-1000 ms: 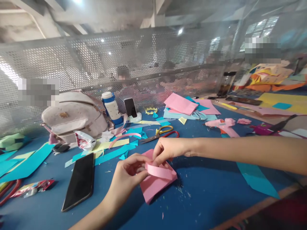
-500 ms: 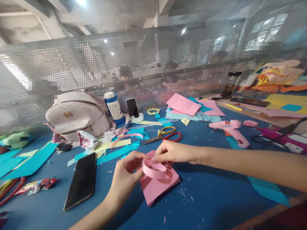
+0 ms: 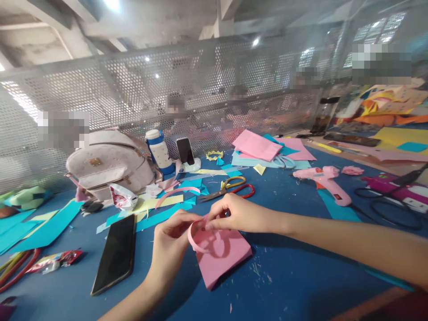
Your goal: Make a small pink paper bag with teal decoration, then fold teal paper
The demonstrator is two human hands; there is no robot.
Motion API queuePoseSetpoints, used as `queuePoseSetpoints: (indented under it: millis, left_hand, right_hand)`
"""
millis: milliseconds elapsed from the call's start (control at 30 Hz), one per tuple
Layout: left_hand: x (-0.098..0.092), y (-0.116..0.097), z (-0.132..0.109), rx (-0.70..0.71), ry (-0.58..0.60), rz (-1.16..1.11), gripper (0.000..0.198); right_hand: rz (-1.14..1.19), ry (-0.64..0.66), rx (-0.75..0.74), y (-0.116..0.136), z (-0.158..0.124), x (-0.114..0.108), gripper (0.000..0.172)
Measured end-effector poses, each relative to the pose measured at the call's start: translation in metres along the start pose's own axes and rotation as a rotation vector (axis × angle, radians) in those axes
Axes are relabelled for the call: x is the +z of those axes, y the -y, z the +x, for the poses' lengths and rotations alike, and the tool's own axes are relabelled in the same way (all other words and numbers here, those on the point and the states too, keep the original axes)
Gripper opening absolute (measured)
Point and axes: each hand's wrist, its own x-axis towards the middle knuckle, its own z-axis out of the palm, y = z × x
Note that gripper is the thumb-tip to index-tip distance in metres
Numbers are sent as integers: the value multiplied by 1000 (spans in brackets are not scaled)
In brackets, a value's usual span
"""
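Note:
A pink folded paper packet (image 3: pixel 227 261), shaped like a small flat bag, lies on the blue table under my hands. Over its far edge stands a narrow pink paper strip (image 3: pixel 193 243), bent into a loop that casts a curved shadow on the packet. My left hand (image 3: pixel 170 238) grips the strip at the left, with thumb and fingers closed around it. From the right, my right hand (image 3: pixel 232 213) pinches the strip near the packet's far edge; its fingertips partly hide the spot. Just beyond that hand rest scissors (image 3: pixel 230 189) with one yellow and one red handle.
To the left lies a black phone (image 3: pixel 115 254). A pink glue gun (image 3: pixel 326 180) with a cable is at the right. Paper scraps (image 3: pixel 167 200), a backpack (image 3: pixel 107 165), a bottle (image 3: pixel 158 151) and a phone on a stand (image 3: pixel 185 151) line the back, before a perforated metal screen (image 3: pixel 207 80).
The strip's loop has swung left and tilted, from lying over the packet's middle to its left edge. My right hand has shifted slightly left.

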Motion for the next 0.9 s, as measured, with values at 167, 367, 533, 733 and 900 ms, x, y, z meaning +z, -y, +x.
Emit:
queuePoseSetpoints:
  millis: [167,367,533,733,900]
  left_hand:
    - [1,0,-2,-48,-8,-16,10]
    - [3,2,0,-74,-12,-81,12]
    - [3,2,0,-112,-14,-80,12]
    - [3,0,1,-112,-20,-45,13]
    - [2,2,1,-113,-22,-19,15]
  right_hand:
    - [232,58,80,-7,1,-2,35]
    - [351,92,123,-9,-1,0,18]
    - [181,31,77,-7,-3,-2,17]
    - [-2,-23,54,0,-8,-5,20]
    - [-36,-53,58,5,-8,-4,17]
